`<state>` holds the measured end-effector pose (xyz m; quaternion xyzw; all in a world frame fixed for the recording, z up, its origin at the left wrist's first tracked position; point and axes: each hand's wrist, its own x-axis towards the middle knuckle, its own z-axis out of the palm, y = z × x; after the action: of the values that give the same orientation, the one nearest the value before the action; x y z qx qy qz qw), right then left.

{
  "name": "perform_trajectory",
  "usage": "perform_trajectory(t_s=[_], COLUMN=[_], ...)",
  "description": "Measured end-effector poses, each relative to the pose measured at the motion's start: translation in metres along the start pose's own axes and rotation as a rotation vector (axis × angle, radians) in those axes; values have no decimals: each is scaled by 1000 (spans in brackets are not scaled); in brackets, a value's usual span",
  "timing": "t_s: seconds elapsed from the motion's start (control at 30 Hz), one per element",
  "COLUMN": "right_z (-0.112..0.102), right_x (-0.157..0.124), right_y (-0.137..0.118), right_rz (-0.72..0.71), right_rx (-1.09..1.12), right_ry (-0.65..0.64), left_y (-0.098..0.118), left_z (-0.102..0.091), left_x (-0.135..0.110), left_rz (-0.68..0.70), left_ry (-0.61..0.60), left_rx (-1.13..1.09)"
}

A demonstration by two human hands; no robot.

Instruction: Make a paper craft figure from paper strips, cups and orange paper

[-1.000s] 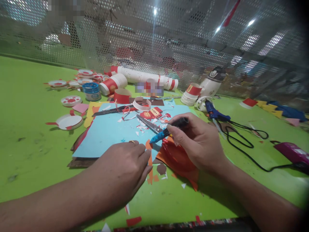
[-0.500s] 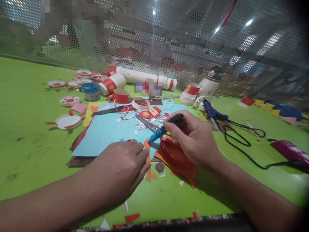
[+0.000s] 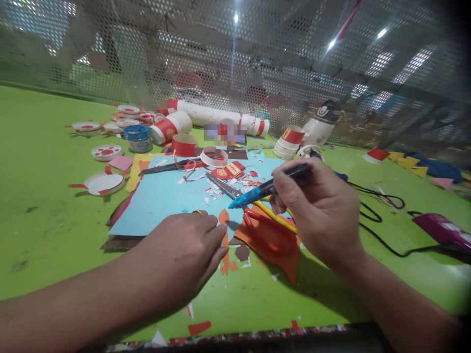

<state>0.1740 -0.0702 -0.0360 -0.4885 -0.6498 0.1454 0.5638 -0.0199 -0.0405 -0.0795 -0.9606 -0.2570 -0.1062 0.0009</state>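
My right hand [image 3: 320,211] grips a black marker pen [image 3: 259,190] whose tip end is smeared with blue. Its tip hovers just above and right of a narrow orange paper cutout [image 3: 224,216]. My left hand [image 3: 182,247] lies low over the near edge of a light blue sheet [image 3: 158,201], finger and thumb holding the cutout from the left. Scissors [image 3: 225,187] with red handles lie beneath the marker, across an orange paper piece [image 3: 287,262]. A yellow stick [image 3: 277,215] runs beside the handles, partly hidden by my right hand.
A utility knife [image 3: 169,167], paper scraps and a paper ring [image 3: 214,157] lie on the sheet. Behind stand a blue paint jar [image 3: 138,139], stacked paper cups [image 3: 176,126] and a white bottle [image 3: 319,130]. Black cable [image 3: 386,245] and a magenta device [image 3: 441,230] lie right.
My right hand has lifted the marker off the orange cutout and drawn it up and to the right, now covering most of the blue glue gun. My left hand stays nearly in place.
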Motion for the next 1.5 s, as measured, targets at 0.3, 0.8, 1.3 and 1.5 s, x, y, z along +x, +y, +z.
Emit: perform_trajectory(t_s=[0.3,0.8,1.3,1.5], right_z=[8,11,13,12], right_x=[-3,-4,-3,-3], right_y=[11,11,13,14], right_rz=[-14,-33,-16,-31], right_rx=[-51,-58,-34,-15], right_ry=[-126,-157,-152,-179], left_y=[1,1,1,2], left_z=[-1,-2,-2,-2], left_x=[0,-2,0,-1], left_rz=[-12,-10,-14,-18], left_ry=[-34,-20,-32,-36], left_rx=[19,30,33,24])
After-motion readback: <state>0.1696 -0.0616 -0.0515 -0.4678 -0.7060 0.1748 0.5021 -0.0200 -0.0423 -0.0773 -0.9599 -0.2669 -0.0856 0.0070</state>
